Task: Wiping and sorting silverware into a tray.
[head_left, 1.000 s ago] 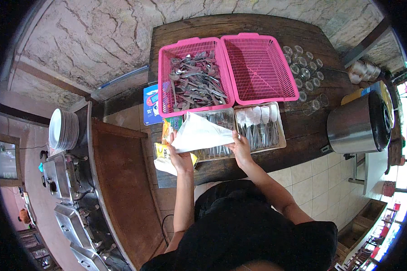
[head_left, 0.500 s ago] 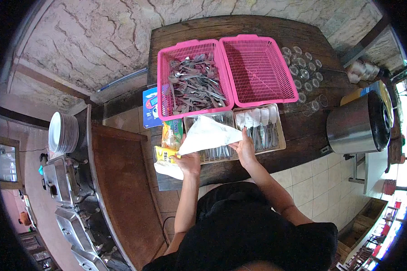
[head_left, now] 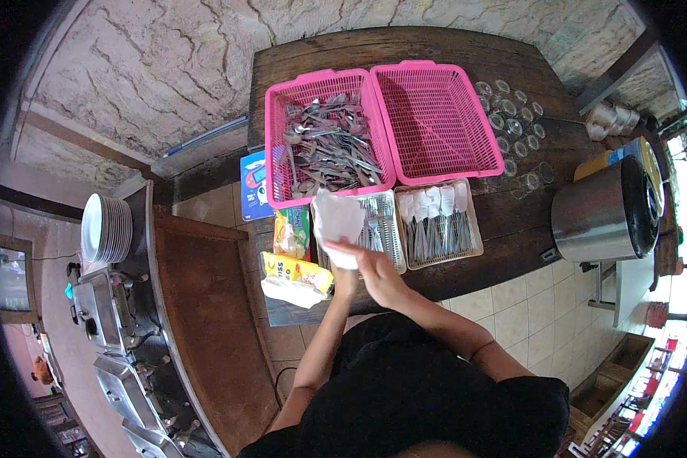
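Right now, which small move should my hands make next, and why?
Probably tighten the thin white napkin with your right hand: its fingers lie across the lower end, while the upper part spreads wide; the white-topped cutlery bundles in the beige rectangular basket look snugly wrapped.

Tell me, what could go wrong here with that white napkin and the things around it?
The white napkin might slip or crease between the left hand and right hand.
The yellow packet, near the left edge of the table, could be nudged off.
A shove to the right pink basket might knock the crowded glasses.
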Demonstrator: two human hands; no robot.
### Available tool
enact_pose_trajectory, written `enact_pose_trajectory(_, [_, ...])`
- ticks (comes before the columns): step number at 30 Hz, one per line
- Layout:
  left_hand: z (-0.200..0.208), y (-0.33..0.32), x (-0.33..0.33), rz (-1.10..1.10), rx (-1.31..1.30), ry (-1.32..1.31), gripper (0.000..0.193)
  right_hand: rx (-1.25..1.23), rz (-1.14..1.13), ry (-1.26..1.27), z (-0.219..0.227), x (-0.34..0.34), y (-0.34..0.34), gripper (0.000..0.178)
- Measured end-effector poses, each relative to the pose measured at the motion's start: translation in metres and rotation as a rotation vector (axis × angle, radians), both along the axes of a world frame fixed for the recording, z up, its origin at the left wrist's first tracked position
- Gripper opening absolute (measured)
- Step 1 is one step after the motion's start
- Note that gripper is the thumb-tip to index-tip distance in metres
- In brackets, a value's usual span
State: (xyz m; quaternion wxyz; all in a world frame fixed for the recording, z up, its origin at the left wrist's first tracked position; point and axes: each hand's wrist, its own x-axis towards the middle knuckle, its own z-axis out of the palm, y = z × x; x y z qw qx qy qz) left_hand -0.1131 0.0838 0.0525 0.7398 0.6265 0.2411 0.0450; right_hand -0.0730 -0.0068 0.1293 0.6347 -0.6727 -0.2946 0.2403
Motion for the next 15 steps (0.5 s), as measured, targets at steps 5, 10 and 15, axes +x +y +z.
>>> enact_pose_trajectory(5, [0.004, 0.007, 0.005, 0.461, -0.666, -0.323, 0.041, 0.083, -0.293, -0.345, -0.001, 0.007, 0.001, 0.039])
enact_pose_trajectory(10, [0.006, 0.018, -0.005, 0.392, -0.756, -0.344, 0.033, -0.187, -0.598, -0.271, -0.052, 0.043, -0.006, 0.046])
enact_pose_trajectory(15, [0.000, 0.026, -0.009, 0.326, -0.737, -0.338, 0.035, -0.078, -0.154, 0.593, -0.056, 0.052, -0.014, 0.022])
